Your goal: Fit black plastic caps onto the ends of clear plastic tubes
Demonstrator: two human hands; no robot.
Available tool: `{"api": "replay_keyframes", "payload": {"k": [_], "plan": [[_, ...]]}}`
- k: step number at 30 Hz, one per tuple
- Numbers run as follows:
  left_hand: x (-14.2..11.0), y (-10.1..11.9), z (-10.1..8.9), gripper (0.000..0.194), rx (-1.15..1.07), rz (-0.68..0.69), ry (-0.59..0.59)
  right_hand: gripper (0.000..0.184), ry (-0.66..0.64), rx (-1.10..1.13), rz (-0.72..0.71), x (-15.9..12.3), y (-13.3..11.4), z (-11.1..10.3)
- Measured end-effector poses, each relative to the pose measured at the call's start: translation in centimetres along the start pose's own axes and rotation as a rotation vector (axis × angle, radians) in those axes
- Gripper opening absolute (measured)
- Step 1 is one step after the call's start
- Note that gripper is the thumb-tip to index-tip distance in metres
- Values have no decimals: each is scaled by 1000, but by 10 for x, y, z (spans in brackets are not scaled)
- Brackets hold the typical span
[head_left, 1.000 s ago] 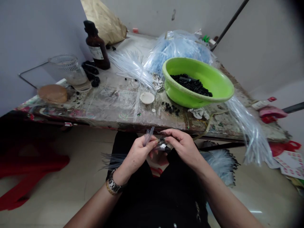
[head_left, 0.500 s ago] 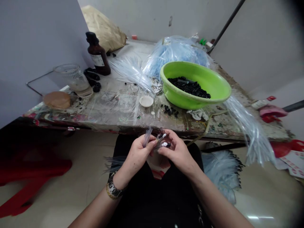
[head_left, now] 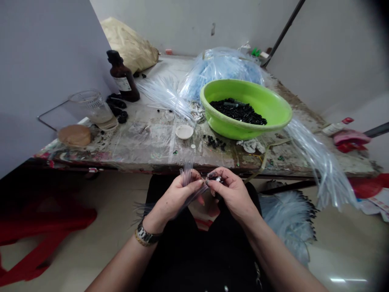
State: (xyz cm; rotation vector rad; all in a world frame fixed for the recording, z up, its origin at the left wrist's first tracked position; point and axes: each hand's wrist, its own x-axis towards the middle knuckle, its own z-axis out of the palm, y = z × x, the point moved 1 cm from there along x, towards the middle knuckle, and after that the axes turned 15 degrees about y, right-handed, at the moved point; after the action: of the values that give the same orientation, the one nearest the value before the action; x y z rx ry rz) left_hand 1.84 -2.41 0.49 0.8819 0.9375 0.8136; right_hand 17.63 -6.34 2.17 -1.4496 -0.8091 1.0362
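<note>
Left hand [head_left: 178,194] grip closed on clear tubes [head_left: 186,177], tips up-right, touching right hand [head_left: 232,192] grip pinching small black cap [head_left: 213,177] lower centre.

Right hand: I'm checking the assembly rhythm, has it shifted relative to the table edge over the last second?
Yes. The right hand has risen slightly toward the worn table's front edge, fingertips now nearly level with it, close to the left hand.

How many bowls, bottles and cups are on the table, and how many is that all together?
Green bowl: 1
Brown bottle: 1
Clear measuring cup: 1
Small white dish: 1
Total: 4
The clear tubes and little black pieces are too many to count; the left hand and right hand hold some.
</note>
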Motion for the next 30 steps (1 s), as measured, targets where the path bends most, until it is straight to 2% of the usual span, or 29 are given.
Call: {"api": "replay_keyframes", "payload": {"k": [4, 10, 17, 24, 26, 30], "plan": [[3, 3, -5, 20, -1, -32, -122, 21, 22, 7, 12, 0, 1, -3], [4, 11, -11, 21, 192, -20, -263, 21, 22, 40, 38, 1, 5, -8], [2, 15, -11, 30, 226, -68, -307, 23, 60, 33, 35, 3, 10, -12], [3, 4, -5, 18, 308, -6, -452, 19, -14, -57, -5, 6, 8, -14], [5, -2, -3, 23, 354, -13, -432, 21, -37, -91, -58, 8, 7, -16], [10, -13, -2, 29, 341, 3, -225, 38, 26, -167, -173, 11, 10, -22]]}}
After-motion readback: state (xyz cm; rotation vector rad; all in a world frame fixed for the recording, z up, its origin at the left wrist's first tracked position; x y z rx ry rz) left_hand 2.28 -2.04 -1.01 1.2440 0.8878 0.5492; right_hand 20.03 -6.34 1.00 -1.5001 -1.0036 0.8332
